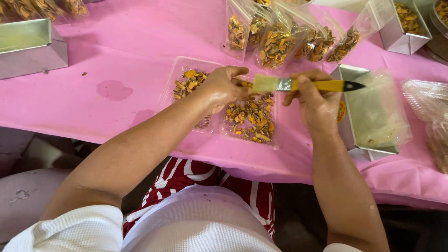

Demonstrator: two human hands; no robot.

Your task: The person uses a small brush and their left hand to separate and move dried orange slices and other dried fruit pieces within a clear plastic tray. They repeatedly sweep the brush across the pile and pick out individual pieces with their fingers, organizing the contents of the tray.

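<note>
While the left hand pinches a chip over the tray to catch crumbs, the right hand's grip closes on a brush, bristles toward it.

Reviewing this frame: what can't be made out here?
- Head view: what the left hand pinches, hidden by its own fingers.
- Part of the clear tray and its dried pieces, covered by that hand.
- Paintbrush handle middle, wrapped by the right hand.
- Metal tin, cut off at the left edge.
</note>
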